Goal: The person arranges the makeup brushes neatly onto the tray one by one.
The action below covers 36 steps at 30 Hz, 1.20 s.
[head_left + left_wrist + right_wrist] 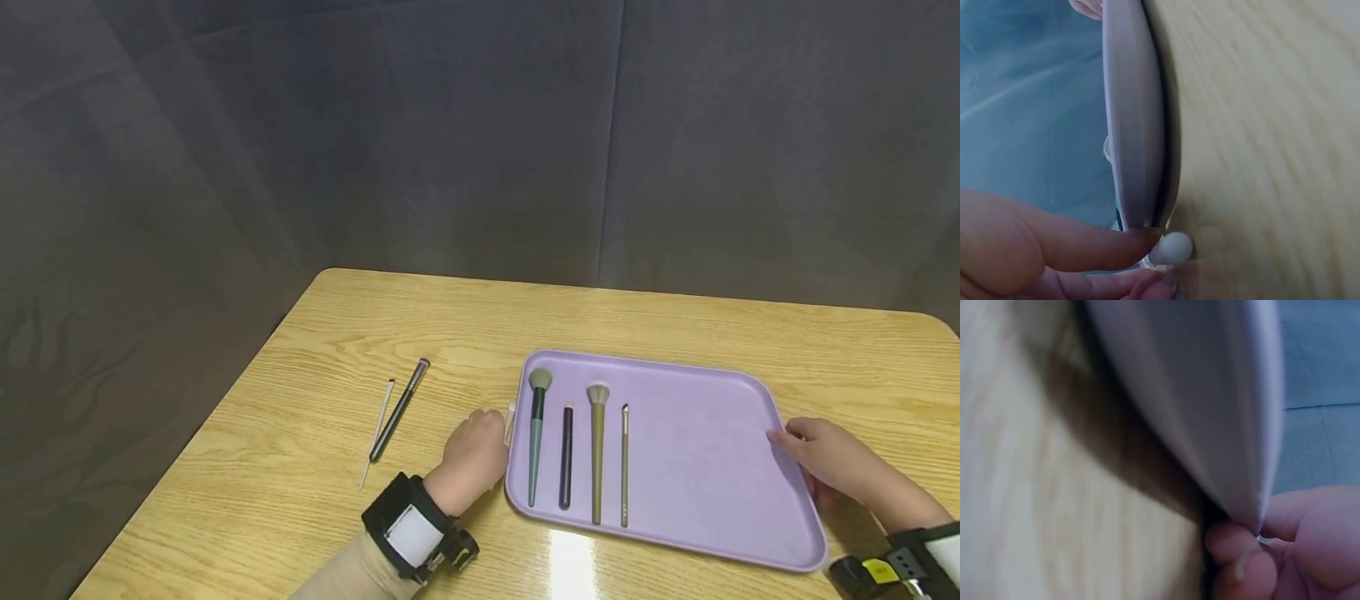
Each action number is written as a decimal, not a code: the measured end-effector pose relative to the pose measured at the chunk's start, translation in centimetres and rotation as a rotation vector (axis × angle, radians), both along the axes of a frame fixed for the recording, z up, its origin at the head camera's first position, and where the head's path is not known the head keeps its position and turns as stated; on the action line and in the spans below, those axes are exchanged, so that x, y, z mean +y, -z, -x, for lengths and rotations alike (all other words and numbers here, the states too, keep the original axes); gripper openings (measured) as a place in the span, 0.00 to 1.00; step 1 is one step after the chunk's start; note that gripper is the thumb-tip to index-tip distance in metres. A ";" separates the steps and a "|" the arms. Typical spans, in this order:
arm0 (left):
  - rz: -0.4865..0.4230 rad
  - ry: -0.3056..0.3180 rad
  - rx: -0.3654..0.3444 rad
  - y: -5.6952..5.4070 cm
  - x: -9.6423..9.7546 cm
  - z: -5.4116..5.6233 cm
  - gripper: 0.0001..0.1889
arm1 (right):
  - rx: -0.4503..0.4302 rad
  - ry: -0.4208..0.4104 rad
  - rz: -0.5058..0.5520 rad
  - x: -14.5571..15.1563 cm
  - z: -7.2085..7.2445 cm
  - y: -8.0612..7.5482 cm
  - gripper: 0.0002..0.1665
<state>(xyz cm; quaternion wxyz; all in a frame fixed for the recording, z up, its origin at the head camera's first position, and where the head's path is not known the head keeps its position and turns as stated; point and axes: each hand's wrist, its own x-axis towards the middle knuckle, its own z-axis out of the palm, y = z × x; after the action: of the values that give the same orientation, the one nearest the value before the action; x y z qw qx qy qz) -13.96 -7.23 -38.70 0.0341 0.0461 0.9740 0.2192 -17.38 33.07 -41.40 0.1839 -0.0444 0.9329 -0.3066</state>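
there are seven brushes, one tray, two hands, two wristbands, one table.

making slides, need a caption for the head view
Left hand pinching a pale brush beside a purple tray of four brushes, which the right hand grips; two more brushes lie at left.

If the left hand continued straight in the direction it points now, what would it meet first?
Apart from the pale brush at its fingers, the left hand would probably meet the purple tray at its left rim; whether they already touch is unclear.
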 end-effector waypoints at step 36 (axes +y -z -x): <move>-0.290 -0.068 -0.099 -0.7 -0.7 0.6 0.08 | -0.005 0.002 -0.013 -0.1 0.1 -0.1 0.17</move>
<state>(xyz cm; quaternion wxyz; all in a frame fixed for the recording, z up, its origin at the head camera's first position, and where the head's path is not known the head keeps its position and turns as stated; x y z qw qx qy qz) -14.51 -7.93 -37.99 0.0678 0.0067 0.9303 0.3604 -17.43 33.00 -41.26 0.1864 -0.0416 0.9345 -0.3006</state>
